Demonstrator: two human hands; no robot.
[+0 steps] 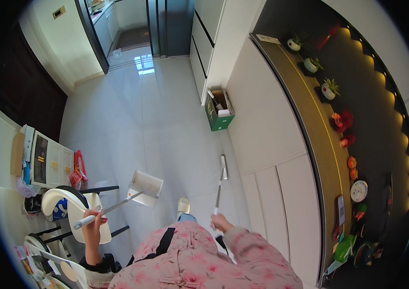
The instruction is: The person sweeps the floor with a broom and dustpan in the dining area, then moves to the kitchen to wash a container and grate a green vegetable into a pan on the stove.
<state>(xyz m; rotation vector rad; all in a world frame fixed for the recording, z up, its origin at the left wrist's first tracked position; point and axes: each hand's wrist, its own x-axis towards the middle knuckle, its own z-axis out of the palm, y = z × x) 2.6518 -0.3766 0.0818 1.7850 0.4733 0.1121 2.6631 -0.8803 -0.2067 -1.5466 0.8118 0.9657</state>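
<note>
My left hand (91,224) is closed around the handle of a long-handled dustpan (146,186), whose white pan with a toothed edge is at the lower middle, over the floor. In my right hand (220,223) is the handle of a broom (224,168) with a narrow head, which points away from me near the base of the cabinet wall on the right. Dustpan and broom head are apart, with a slippered foot (183,206) between and nearer to me. Whether anything lies in the pan cannot be told.
A green cardboard box (222,124) stands against the right cabinet. White chairs (99,216) with black legs and a small white cabinet (51,162) with red bags (78,171) are on the left. A long shelf (298,97) on the right bears potted plants and ornaments. A doorway opens ahead.
</note>
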